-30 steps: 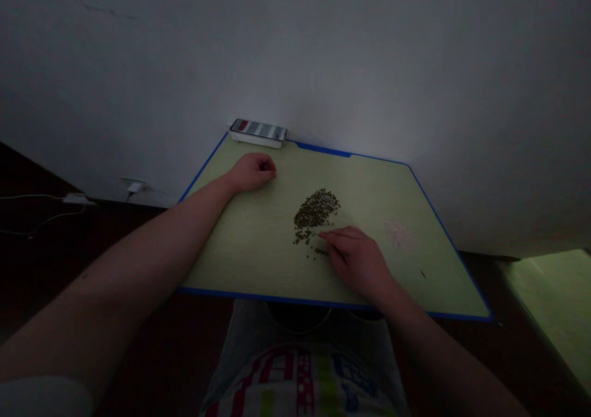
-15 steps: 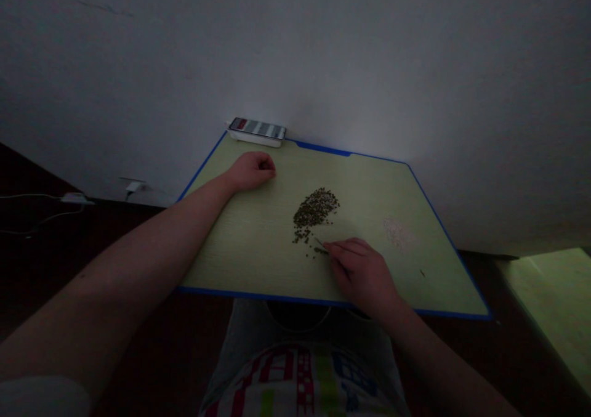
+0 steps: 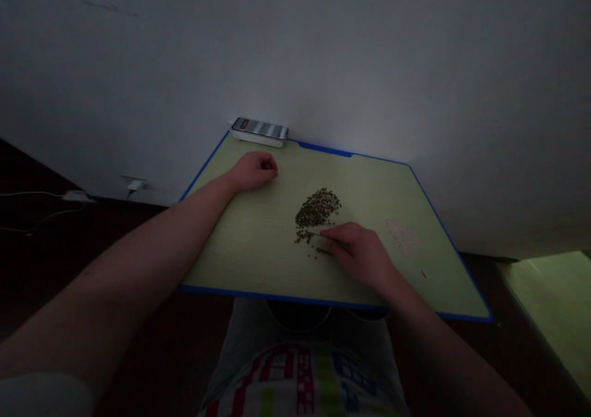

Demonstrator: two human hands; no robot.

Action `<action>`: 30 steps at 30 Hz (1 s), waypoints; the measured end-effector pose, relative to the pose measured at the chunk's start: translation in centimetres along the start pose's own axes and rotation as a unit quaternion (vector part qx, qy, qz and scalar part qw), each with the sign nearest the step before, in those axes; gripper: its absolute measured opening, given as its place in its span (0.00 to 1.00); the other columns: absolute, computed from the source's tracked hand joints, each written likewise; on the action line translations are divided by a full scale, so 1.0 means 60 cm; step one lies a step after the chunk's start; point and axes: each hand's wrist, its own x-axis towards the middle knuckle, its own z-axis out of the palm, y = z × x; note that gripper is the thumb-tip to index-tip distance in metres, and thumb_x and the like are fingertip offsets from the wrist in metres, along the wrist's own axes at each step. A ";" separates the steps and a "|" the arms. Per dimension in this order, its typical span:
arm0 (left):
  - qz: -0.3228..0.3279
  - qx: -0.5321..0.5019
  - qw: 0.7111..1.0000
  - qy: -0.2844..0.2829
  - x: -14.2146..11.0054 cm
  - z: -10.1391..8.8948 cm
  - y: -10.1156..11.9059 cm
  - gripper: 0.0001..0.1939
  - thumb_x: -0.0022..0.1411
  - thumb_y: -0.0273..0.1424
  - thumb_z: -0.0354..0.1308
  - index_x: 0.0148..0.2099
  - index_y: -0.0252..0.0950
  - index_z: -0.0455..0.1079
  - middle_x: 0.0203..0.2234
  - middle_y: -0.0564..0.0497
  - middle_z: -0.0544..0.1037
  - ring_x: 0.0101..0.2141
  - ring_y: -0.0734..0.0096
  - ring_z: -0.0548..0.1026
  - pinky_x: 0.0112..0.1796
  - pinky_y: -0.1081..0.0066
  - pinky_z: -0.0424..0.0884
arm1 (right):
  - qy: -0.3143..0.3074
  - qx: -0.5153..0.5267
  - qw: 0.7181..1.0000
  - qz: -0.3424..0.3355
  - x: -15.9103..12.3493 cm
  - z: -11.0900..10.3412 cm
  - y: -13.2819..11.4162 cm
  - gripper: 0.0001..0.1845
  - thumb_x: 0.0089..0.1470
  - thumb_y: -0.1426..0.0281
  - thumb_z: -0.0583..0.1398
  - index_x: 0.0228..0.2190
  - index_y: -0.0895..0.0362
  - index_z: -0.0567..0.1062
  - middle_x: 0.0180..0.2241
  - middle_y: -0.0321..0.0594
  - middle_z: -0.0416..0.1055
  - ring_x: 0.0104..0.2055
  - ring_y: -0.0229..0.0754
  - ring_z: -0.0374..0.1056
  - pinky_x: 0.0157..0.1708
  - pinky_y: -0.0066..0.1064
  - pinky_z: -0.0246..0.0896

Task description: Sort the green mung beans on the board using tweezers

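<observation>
My right hand (image 3: 360, 252) pinches a thin, pointed tool (image 3: 316, 233), which looks like tweezers. Its tip is at the lower edge of a pile of small dark beans (image 3: 316, 209), where paler grains show among the dark ones. A few beans lie loose below the pile, and a small dark strip lies near my fingers. Farther left, my left hand (image 3: 253, 170) rests on the table with its fingers curled into a loose fist; I see nothing in it. A spread of pale, rice-like grains (image 3: 401, 235) lies to the right of my right hand.
The pale table (image 3: 244, 251) has a blue rim and stands against a grey wall. A phone (image 3: 261, 127) lies on a white case at the back left corner. A small dark sliver (image 3: 423, 274) lies at right. A plug (image 3: 135, 186) and cables are at far left.
My right hand has moved slightly up and its tool now lies flatter, its tip nearer the pile's lower edge. My left hand stays in place. The view has shifted a little.
</observation>
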 end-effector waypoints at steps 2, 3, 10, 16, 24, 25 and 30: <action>-0.001 0.001 1.000 0.000 0.000 0.000 0.001 0.09 0.48 0.33 0.57 0.31 0.33 0.72 0.22 0.53 0.71 0.25 0.75 0.66 0.30 0.73 0.63 | -0.002 0.012 1.000 -0.008 -0.005 -0.003 -0.001 0.14 0.56 0.75 0.56 0.40 0.54 0.80 0.36 0.41 0.79 0.38 0.44 0.74 0.40 0.37 0.68; -0.001 0.001 1.000 0.000 0.000 0.000 0.002 0.09 0.48 0.33 0.57 0.31 0.33 0.72 0.22 0.54 0.71 0.25 0.75 0.66 0.30 0.72 0.63 | -0.003 0.016 1.000 -0.011 -0.008 -0.004 -0.002 0.14 0.56 0.75 0.56 0.40 0.54 0.80 0.35 0.41 0.79 0.38 0.43 0.74 0.40 0.37 0.68; 0.005 -0.008 1.000 -0.001 0.001 0.001 -0.002 0.10 0.47 0.34 0.57 0.31 0.33 0.71 0.22 0.53 0.71 0.25 0.74 0.66 0.30 0.72 0.63 | -0.014 0.041 0.998 -0.037 -0.032 -0.013 -0.005 0.14 0.58 0.75 0.55 0.40 0.55 0.79 0.35 0.40 0.79 0.38 0.42 0.73 0.38 0.35 0.68; 0.003 -0.009 1.000 0.000 0.002 0.001 -0.004 0.10 0.48 0.34 0.57 0.31 0.34 0.71 0.22 0.53 0.72 0.26 0.73 0.67 0.31 0.71 0.64 | 0.007 0.024 0.999 -0.035 -0.033 -0.011 -0.004 0.15 0.58 0.75 0.54 0.41 0.53 0.79 0.35 0.41 0.80 0.37 0.43 0.74 0.37 0.37 0.69; 0.008 -0.005 1.000 0.000 0.001 0.001 -0.002 0.10 0.48 0.34 0.56 0.31 0.33 0.71 0.22 0.53 0.71 0.26 0.74 0.67 0.30 0.71 0.64 | -0.001 0.033 0.998 -0.048 -0.019 -0.003 -0.004 0.14 0.58 0.75 0.55 0.41 0.56 0.79 0.35 0.42 0.79 0.38 0.42 0.73 0.38 0.35 0.69; 0.008 -0.007 1.000 0.000 0.001 0.001 -0.001 0.10 0.48 0.34 0.56 0.30 0.33 0.71 0.22 0.53 0.71 0.25 0.74 0.66 0.30 0.71 0.64 | -0.004 0.036 0.998 -0.053 -0.019 -0.004 -0.005 0.14 0.58 0.75 0.55 0.41 0.56 0.79 0.35 0.42 0.79 0.38 0.42 0.73 0.39 0.35 0.69; 0.004 -0.010 1.000 0.001 0.001 0.001 0.000 0.09 0.47 0.34 0.56 0.30 0.33 0.71 0.21 0.53 0.71 0.24 0.75 0.66 0.29 0.72 0.63 | -0.013 0.045 0.997 -0.066 -0.025 -0.008 -0.010 0.15 0.59 0.75 0.54 0.41 0.54 0.80 0.35 0.41 0.80 0.38 0.42 0.73 0.38 0.36 0.69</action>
